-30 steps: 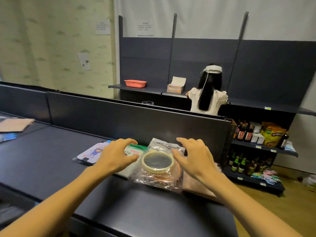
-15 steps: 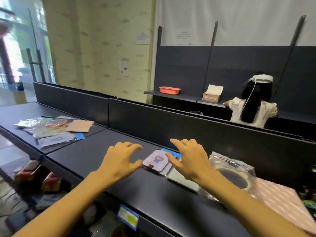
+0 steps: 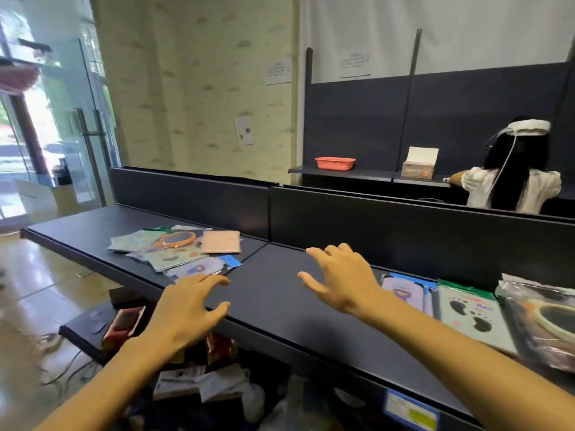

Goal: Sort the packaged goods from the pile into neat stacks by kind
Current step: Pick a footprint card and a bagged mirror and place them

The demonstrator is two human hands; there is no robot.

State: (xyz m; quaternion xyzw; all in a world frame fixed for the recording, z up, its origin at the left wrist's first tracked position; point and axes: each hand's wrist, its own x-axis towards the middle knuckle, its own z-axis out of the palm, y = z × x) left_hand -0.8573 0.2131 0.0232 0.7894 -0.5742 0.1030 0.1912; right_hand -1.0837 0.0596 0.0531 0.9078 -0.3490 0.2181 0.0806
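Presently, both hands are held over the dark tabletop (image 3: 273,306), nothing gripped: left hand (image 3: 183,309) and right hand (image 3: 342,281) with fingers spread and relaxed. The unsorted pile (image 3: 177,248) lies ahead to the left; sorted stacks (image 3: 473,315) lie at right. Risk is judged in the slick, overlapping wrappers: several packets could be dragged together, or one slid off the front edge.
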